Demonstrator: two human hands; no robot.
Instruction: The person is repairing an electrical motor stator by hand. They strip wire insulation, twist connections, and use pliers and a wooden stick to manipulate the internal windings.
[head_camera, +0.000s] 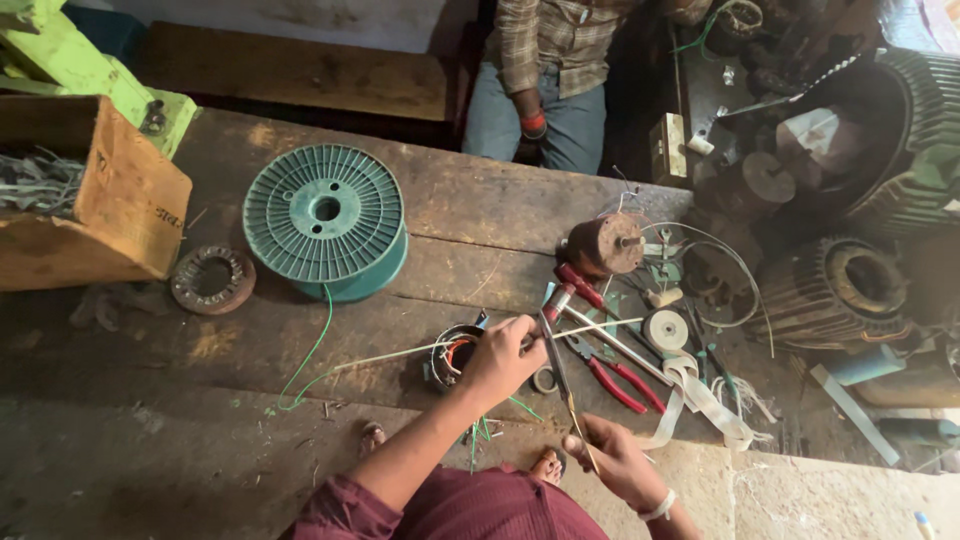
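My left hand (503, 360) pinches a thin white strand (400, 354) that runs across the wooden bench (200, 450). The hand rests right beside a small round stator (452, 356) with coloured windings. My right hand (617, 458), with a white band at the wrist, grips the near end of a long thin metal tool (553, 360). It looks like scissors, and its tip crosses the strand just right of my left fingers. A thin green wire (310, 360) trails from the spool towards the stator.
A green plastic spool (325, 215) stands mid-bench, with a cardboard box (130, 200) and a metal ring (210, 280) to its left. Red-handled pliers (620, 380), a white tape roll (665, 330), white ribbon (700, 395) and a rotor (605, 243) lie right. Motor housings (850, 290) crowd the right. Another person (550, 60) sits opposite.
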